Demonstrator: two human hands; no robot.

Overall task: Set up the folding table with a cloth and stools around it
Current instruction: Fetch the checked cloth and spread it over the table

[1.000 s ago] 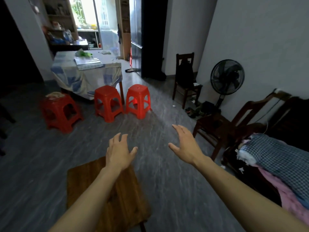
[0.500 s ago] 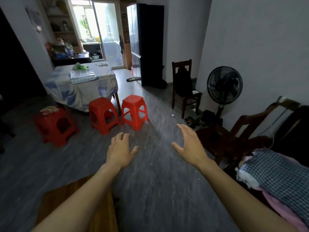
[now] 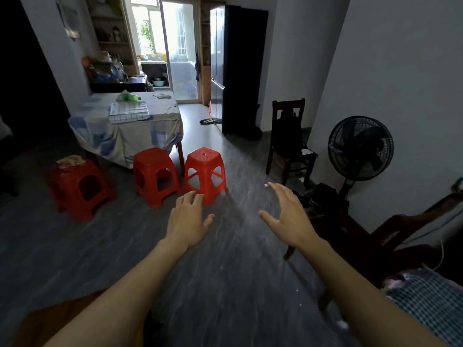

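The desk (image 3: 181,157) is seen at far left, draped in one cloth (image 3: 125,139). Set before it, three in count, are the left stool (image 3: 80,187), middle stool (image 3: 155,175) and right stool (image 3: 205,171), all red, the last two just beside each other. The left hand (image 3: 188,221) and right hand (image 3: 290,219) are held wide and empty over the floor (image 3: 225,271). One fan (image 3: 360,149) is stood at right.

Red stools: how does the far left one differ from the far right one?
The far left stool carries a crumpled bundle; the far right stool has a bare seat. The far left stool stands apart; the far right stool sits close beside the middle stool. Both are red and upright.
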